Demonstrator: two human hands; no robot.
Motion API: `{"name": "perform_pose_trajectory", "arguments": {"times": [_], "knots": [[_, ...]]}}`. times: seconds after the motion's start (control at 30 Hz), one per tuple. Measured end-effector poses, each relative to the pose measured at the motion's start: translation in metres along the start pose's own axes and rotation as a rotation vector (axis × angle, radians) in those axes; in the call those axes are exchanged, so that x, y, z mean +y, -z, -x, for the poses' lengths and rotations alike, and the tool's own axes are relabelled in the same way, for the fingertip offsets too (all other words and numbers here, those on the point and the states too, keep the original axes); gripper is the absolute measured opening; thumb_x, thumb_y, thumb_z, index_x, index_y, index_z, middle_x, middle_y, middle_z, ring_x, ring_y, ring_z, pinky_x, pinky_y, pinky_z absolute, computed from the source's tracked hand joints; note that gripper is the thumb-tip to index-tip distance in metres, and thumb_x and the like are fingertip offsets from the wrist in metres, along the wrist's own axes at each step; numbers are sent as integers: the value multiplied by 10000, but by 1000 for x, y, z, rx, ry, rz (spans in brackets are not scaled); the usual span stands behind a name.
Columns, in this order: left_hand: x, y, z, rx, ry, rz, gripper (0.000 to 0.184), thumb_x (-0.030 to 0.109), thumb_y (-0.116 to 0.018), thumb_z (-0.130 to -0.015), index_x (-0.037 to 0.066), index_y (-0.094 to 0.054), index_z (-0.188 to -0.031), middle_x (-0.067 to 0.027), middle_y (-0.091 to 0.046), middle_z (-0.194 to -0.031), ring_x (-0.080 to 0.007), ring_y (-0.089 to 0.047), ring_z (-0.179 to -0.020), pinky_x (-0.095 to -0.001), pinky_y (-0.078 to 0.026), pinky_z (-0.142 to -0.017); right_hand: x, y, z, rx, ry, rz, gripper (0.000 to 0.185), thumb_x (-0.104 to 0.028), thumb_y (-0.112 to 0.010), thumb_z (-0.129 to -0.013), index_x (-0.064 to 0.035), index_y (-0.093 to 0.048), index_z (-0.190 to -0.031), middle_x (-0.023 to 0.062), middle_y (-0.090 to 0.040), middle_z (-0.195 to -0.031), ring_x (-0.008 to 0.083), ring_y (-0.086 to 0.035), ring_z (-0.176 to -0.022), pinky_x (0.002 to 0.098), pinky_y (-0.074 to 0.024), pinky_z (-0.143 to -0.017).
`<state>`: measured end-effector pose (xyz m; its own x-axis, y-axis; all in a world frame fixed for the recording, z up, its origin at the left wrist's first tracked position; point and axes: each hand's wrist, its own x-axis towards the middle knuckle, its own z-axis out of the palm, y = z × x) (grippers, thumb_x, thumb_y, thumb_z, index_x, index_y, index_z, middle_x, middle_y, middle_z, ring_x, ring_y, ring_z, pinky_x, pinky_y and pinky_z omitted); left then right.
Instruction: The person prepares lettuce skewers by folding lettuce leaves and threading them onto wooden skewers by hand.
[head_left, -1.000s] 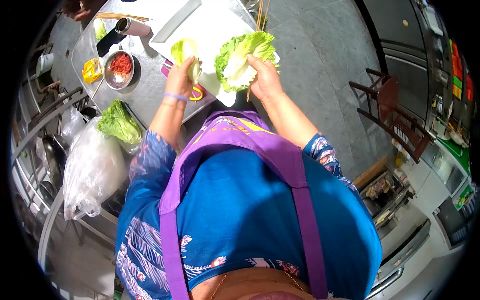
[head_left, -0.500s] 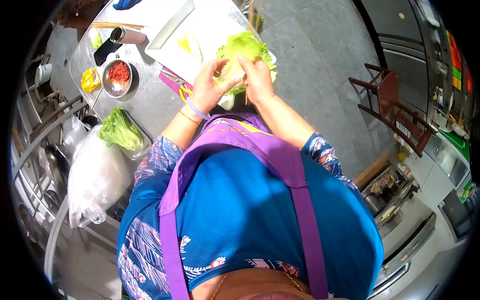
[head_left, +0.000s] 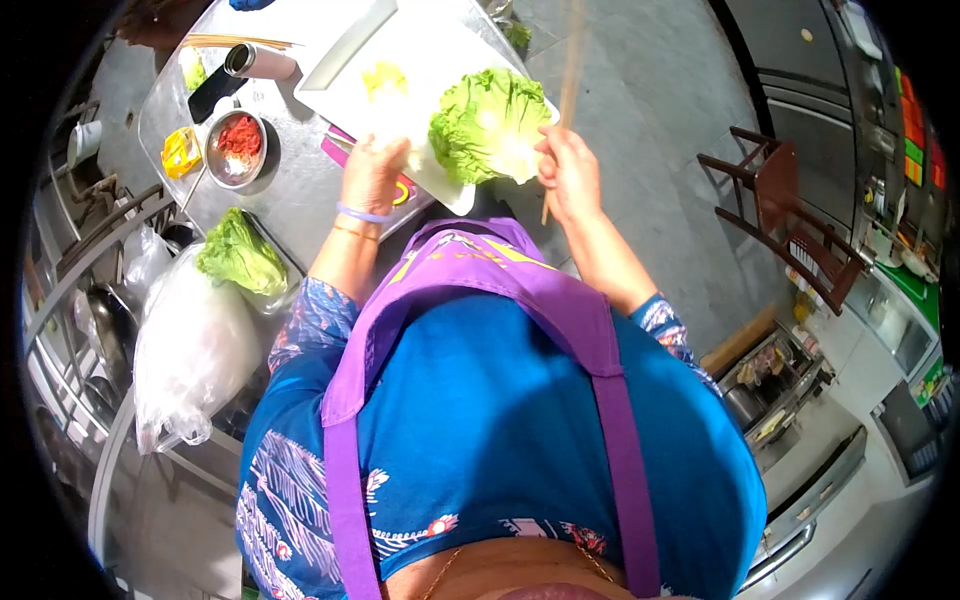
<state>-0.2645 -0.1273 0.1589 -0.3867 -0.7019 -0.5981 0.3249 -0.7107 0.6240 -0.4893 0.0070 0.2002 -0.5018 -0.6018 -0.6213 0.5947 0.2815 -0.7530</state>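
A green lettuce leaf (head_left: 488,125) lies spread over the right end of the white tray (head_left: 345,50). My right hand (head_left: 568,172), fingers curled, grips thin wooden sticks (head_left: 571,75) beside the leaf's right edge; they are blurred at their upper part. My left hand (head_left: 375,175) is at the tray's near edge with its fingers bent together; what it holds, if anything, is too small to tell. A paler piece of leaf (head_left: 385,82) rests on the tray beyond it.
On the metal table (head_left: 290,205) are a bowl of red food (head_left: 236,148), a yellow packet (head_left: 181,152), a phone (head_left: 215,93) and a bottle (head_left: 260,61). Left of me are lettuce (head_left: 242,254) and a plastic bag (head_left: 195,345). A wooden chair (head_left: 775,190) stands right.
My hands came together over the lettuce and have moved apart again. The large leaf now lies spread on the tray. The sticks in my right hand have shifted to the right of it.
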Motion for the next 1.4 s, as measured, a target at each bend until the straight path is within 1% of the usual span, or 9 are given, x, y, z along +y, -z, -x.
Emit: {"name": "perform_pose_trajectory", "arguments": {"times": [0.2, 0.47, 0.67, 0.8, 0.87, 1.0, 1.17, 1.27, 1.4], "knots": [[-39, 45, -8, -2, 284, -129, 293, 66, -638, -820, 84, -564, -1103, -9, -644, -985, -147, -617, -885, -291, -494, -756, 13, 64, 62, 224, -73, 83, 221, -180, -545, -937, 2, -557, -1062, 47, -550, -779, 54, -403, -498, 194, -282, -409], [-100, -74, -1, -205, 355, -13, 278, 89, -672, -824, 101, -575, -1084, -19, -640, -972, -124, -607, -862, -291, -499, -736, 13, 82, 39, 129, -156, 118, 176, -143, -518, -952, 9, -566, -1026, 48, -556, -770, 55, -403, -496, 193, -295, -420], [-164, -60, -35, 157, 228, -777, 410, 236, -774, -748, 17, -597, -1047, -61, -659, -954, -144, -619, -824, -296, -509, -719, -10, 142, -5, 24, -236, 143, 174, -155, -542, -942, -1, -577, -1015, 39, -558, -777, 50, -408, -510, 188, -303, -431], [-177, -55, -35, 702, -115, -1138, 941, 417, -873, -558, -113, -421, -1191, -259, -570, -1128, -269, -592, -992, -328, -486, -826, -42, 200, -19, -28, -206, 210, 176, -171, -549, -933, -15, -584, -1008, 45, -563, -773, 47, -407, -503, 195, -300, -425], [-169, -74, -35, 915, -38, -1292, 1058, 413, -888, -509, -140, -350, -1233, -293, -550, -1148, -345, -562, -1071, -368, -456, -920, -59, 228, -28, -28, -205, 212, 182, -173, -546, -934, -12, -583, -1011, 45, -563, -774, 49, -406, -501, 196, -298, -426], [-183, -52, -51, 500, -26, -743, 1171, 433, -886, -529, -167, -227, -1289, -289, -533, -1192, -325, -559, -1086, -357, -445, -949, -87, 268, -38, -18, -218, 322, 198, -182, -543, -938, -4, -580, -1015, 43, -562, -778, 52, -402, -494, 200, -296, -426], [-197, -27, -70, 660, 164, -777, 987, 404, -878, -571, -133, -388, -1239, -233, -558, -1183, -290, -575, -1055, -354, -480, -869, -91, 299, -42, -1, -232, 348, 167, -169, -537, -937, -24, -593, -999, 44, -581, -768, 55, -408, -485, 205, -306, -412], [-178, -67, -52, 581, 398, -451, 765, 364, -861, -625, 51, -487, -1215, -129, -559, -1183, -267, -512, -1128, -468, -411, -896, -96, 296, -40, 30, -264, 351, 160, -161, -532, -939, -25, -597, -992, 45, -582, -768, 56, -404, -479, 207, -305, -407], [-166, -101, -36, 630, 336, -72, 603, 287, -816, -694, 18, -600, -1188, -90, -630, -1144, -195, -584, -987, -304, -448, -822, -110, 303, -39, 32, -253, 403, 160, -163, -536, -936, -27, -600, -991, 41, -583, -767, 52, -405, -484, 206, -306, -409]]}}
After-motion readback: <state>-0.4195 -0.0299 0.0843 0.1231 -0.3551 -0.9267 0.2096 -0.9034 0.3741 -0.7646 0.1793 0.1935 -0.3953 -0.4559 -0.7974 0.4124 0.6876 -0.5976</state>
